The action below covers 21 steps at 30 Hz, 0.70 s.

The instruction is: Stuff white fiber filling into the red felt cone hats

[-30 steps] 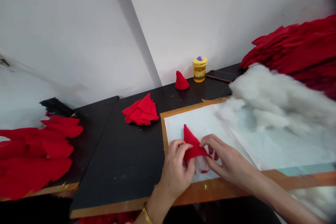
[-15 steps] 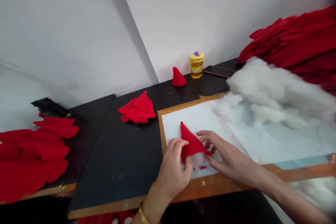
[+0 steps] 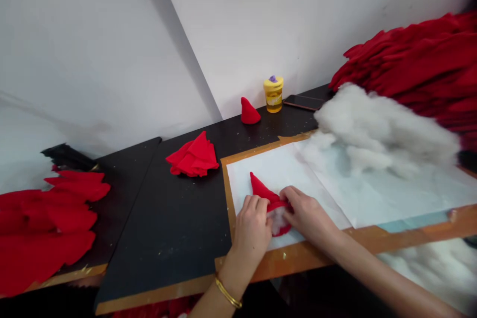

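A small red felt cone hat [image 3: 262,188] lies on white paper, its tip pointing away from me and its mouth facing me. White stuffing [image 3: 277,220] shows inside the open mouth. My left hand [image 3: 252,222] is closed on the left side of the rim. On the right side, my right hand [image 3: 302,210] pinches the rim, its fingertips partly hidden at the cloth. The upper edge of the mouth is folded back between my hands.
Fluffy white stuffing [image 3: 380,126] lies to the right, before a heap of red cloth [image 3: 417,64]. At the back stand a stuffed red cone [image 3: 249,111], a yellow-lidded jar [image 3: 274,95] and a phone [image 3: 303,102]. Red felt pieces [image 3: 194,155] lie left, with more red cloth [image 3: 44,223] further left.
Both hands have closed on the hat's rim, where the fingers were looser before. The rim is now folded back and the mouth shows more of its stuffing. The view has shifted slightly.
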### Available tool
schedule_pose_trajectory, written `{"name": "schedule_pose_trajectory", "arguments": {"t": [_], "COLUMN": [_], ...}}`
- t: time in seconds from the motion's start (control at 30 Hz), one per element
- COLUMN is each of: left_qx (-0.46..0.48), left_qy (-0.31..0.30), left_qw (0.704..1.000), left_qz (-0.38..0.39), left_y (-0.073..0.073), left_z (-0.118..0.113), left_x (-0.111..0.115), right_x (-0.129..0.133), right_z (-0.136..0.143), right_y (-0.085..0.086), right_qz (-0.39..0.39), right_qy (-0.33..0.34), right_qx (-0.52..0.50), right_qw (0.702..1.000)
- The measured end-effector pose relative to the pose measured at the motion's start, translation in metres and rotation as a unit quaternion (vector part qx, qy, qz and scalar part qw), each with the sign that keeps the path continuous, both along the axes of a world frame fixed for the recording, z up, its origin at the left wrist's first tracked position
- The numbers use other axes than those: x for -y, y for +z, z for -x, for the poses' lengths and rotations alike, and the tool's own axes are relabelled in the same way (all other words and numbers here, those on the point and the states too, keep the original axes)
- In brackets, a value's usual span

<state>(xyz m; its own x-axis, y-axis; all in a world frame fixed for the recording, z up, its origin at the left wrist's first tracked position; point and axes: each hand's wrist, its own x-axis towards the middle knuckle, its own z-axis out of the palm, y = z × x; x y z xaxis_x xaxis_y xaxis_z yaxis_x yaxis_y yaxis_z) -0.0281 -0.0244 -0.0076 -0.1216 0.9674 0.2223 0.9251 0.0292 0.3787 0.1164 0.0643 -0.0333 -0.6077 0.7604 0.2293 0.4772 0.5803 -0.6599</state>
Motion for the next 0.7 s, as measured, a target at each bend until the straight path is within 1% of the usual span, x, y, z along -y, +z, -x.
{"name": "schedule_pose_trajectory", "arguments": {"t": [0.1, 0.17, 0.23, 0.33, 0.4, 0.47, 0.5, 0.6, 0.63, 0.7], "left_qx": [0.002, 0.007, 0.021, 0.07, 0.101, 0.109, 0.099, 0.032, 0.01, -0.015], "left_qy": [0.011, 0.009, 0.0, -0.021, -0.01, 0.016, 0.022, 0.02, 0.017, 0.014], "left_qw": [1.0, 1.0, 1.0, 0.997, 0.993, 0.991, 0.992, 0.998, 0.999, 0.999], "left_qz": [-0.004, -0.006, -0.013, -0.037, -0.056, -0.07, -0.073, -0.058, -0.05, -0.038], "left_y": [0.002, 0.006, 0.013, 0.026, 0.031, 0.03, 0.027, 0.015, 0.012, 0.008], "left_z": [0.004, 0.004, 0.003, 0.005, 0.006, 0.007, 0.007, 0.004, 0.003, 0.001], "left_x": [0.001, 0.005, 0.013, 0.029, 0.036, 0.036, 0.033, 0.02, 0.016, 0.013], "right_x": [-0.004, -0.004, -0.003, -0.002, -0.002, -0.001, -0.001, 0.0, -0.001, -0.003], "right_z": [-0.007, -0.012, -0.02, -0.031, -0.034, -0.029, -0.025, -0.007, -0.003, 0.002], "right_y": [0.001, 0.004, 0.012, 0.029, 0.038, 0.041, 0.04, 0.03, 0.026, 0.019], "right_qz": [0.006, 0.015, 0.036, 0.093, 0.107, 0.079, 0.054, -0.033, -0.052, -0.065], "right_qy": [-0.014, -0.002, 0.038, 0.11, 0.117, 0.103, 0.099, 0.081, 0.07, 0.051], "right_qx": [-0.002, -0.003, -0.012, -0.043, -0.061, -0.064, -0.057, 0.003, 0.024, 0.045], "right_qw": [1.0, 1.0, 0.999, 0.989, 0.985, 0.99, 0.992, 0.996, 0.996, 0.996]}}
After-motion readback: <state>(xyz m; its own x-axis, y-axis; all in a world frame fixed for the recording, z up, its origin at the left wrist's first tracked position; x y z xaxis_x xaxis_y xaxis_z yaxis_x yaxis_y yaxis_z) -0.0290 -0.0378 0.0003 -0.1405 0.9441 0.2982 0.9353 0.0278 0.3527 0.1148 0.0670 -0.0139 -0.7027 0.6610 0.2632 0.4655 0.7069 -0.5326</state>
